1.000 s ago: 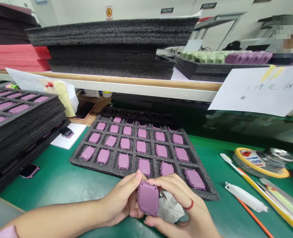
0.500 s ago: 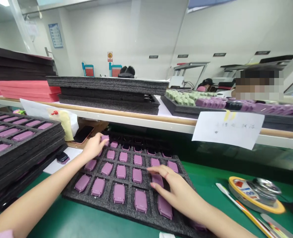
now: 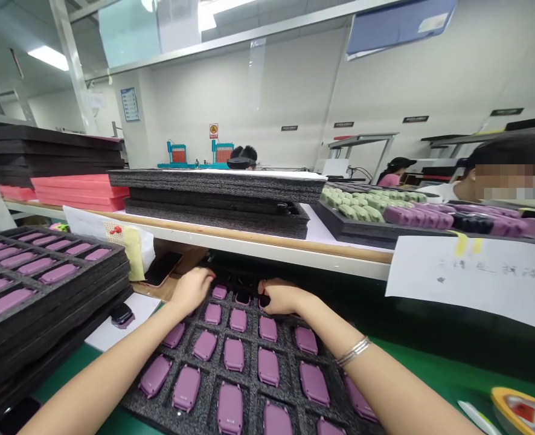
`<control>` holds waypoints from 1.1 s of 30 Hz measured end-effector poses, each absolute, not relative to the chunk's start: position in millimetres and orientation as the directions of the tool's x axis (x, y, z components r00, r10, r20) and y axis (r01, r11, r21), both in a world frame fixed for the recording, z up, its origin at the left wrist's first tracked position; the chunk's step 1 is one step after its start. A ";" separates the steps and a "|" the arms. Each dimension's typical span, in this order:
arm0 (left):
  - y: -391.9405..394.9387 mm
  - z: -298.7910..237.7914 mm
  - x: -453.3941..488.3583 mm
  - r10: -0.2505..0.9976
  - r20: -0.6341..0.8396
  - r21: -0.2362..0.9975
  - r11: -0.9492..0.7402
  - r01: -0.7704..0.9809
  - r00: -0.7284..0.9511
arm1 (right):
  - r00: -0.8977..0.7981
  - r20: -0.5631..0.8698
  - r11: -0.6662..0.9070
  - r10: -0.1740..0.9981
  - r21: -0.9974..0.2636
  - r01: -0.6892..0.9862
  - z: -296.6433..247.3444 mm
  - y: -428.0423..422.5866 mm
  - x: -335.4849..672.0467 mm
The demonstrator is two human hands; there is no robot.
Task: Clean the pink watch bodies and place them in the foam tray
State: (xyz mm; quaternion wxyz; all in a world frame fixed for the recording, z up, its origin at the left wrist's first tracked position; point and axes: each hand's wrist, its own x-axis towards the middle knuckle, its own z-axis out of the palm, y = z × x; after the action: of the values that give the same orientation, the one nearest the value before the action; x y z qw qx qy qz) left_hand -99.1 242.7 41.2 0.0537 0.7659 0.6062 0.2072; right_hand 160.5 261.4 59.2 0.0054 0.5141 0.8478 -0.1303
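Note:
A black foam tray (image 3: 249, 371) with rows of purple watch bodies (image 3: 233, 353) lies on the green bench in front of me. Both my arms reach to the tray's far rows, under the shelf edge. My left hand (image 3: 192, 289) is curled at the far left cells, fingers closed over something I cannot make out. At the far middle cells my right hand (image 3: 279, 296) has its fingers bent down onto a watch body in a dark cell; a silver bracelet (image 3: 353, 351) is on that wrist.
A stack of foam trays (image 3: 45, 302) with purple watch bodies stands at the left. A phone (image 3: 162, 268) lies under the shelf. The shelf (image 3: 258, 238) carries foam sheets and trays of green and purple parts. A paper note (image 3: 471, 275) hangs right. Other people sit beyond.
A second ago both hands held one purple watch body near me. They have since stretched out to the tray's far rows, and the view has tilted upward.

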 end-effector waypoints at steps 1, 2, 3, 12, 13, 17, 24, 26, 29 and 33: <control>242.8 43.3 -87.9 0.941 0.221 0.333 -0.320 0.887 0.257 | -0.468 -0.146 0.435 0.871 -0.210 0.875 62.5 262.0 162.2; 243.2 44.6 -76.3 0.925 0.187 0.337 -0.376 0.863 0.329 | -0.461 -0.144 0.429 0.876 -0.207 0.879 66.0 262.3 165.9; 244.0 45.2 -64.8 0.910 0.152 0.346 -0.414 0.842 0.385 | -0.448 -0.138 0.417 0.883 -0.204 0.885 69.7 262.3 171.7; 258.6 35.1 -21.9 0.943 -0.031 0.505 -0.271 0.820 0.330 | -0.353 -0.254 0.326 0.901 -0.142 0.935 68.5 251.0 225.3; 258.3 34.2 -22.5 0.949 -0.043 0.539 -0.242 0.807 0.313 | -0.352 -0.255 0.327 0.900 -0.138 0.935 66.0 250.0 224.5; 248.3 35.5 -27.0 0.971 -0.076 0.711 -0.108 0.695 0.229 | -0.348 -0.233 0.330 0.908 -0.114 0.937 70.1 248.8 226.8; 202.7 64.9 -20.3 0.932 -0.178 0.970 0.111 0.218 0.317 | -0.263 -0.293 0.268 0.919 -0.026 0.963 89.6 239.3 263.7; 185.9 72.9 -14.9 0.914 -0.201 0.979 0.177 0.100 0.353 | -0.266 -0.318 0.271 0.910 -0.029 0.962 84.5 235.9 266.0; 156.6 77.9 -8.0 0.864 -0.256 0.956 0.293 -0.019 0.434 | -0.239 -0.308 0.242 0.921 -0.029 0.970 77.8 232.7 260.6; 112.3 72.4 -4.6 0.802 -0.331 0.902 0.423 -0.082 0.497 | -0.210 -0.170 0.206 0.963 -0.043 0.978 86.1 214.0 243.7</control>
State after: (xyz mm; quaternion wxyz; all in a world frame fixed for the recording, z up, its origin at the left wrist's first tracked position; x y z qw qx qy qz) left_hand -4.6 112.3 72.4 0.7410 0.4465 0.4033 0.2982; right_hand 243.7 214.0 86.1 0.0529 0.6263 0.7746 -0.0706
